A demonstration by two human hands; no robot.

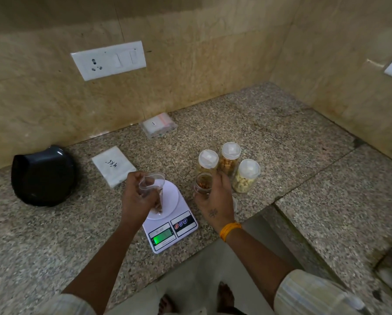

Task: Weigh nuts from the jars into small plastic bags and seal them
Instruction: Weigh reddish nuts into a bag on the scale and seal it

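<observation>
A white digital scale (179, 226) sits on the granite counter with its green display lit. My left hand (137, 198) holds a small clear plastic bag (153, 185) with its mouth open; some brown nuts lie in the bag's bottom, which rests on the scale's round pan. My right hand (215, 201) grips an open jar (203, 183) of brown nuts, just right of the scale. Three lidded jars stand behind it: one (207, 161) at the left, one with brown nuts (229, 155), and one with cashews (246, 176).
A black plate-like dish (42, 176) lies at the left. A white packet of bags marked 4x6 (113, 165) lies behind the scale, and another packet of zip bags (157, 125) sits by the wall. The counter edge (265, 210) steps back at the right.
</observation>
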